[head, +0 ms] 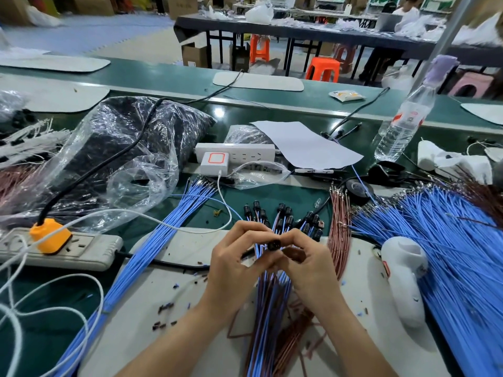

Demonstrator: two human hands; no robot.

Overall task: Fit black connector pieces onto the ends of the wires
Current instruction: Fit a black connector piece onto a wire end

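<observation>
A small round black connector (273, 245) sits between my two hands above the white work mat (168, 257). My left hand (239, 257) pinches it from the left. My right hand (302, 259) pinches it from the right, fingers curled over it. Blue and brown wires (268, 303) hang down from under my hands. Several wires with black connectors fitted (285, 216) lie fanned out just beyond my fingers. A loose bundle of blue wires (152, 251) runs diagonally on the left; a big pile of blue wires (449, 240) lies on the right. Brown wires (340, 227) lie beside them.
A grey power strip with an orange plug (51, 235) lies at left, with white cables looping near it. A white power strip with charger (234, 155), plastic bags (130, 148), a paper sheet (304, 145), a water bottle (402, 126) and a white tool (402, 273) surround the mat.
</observation>
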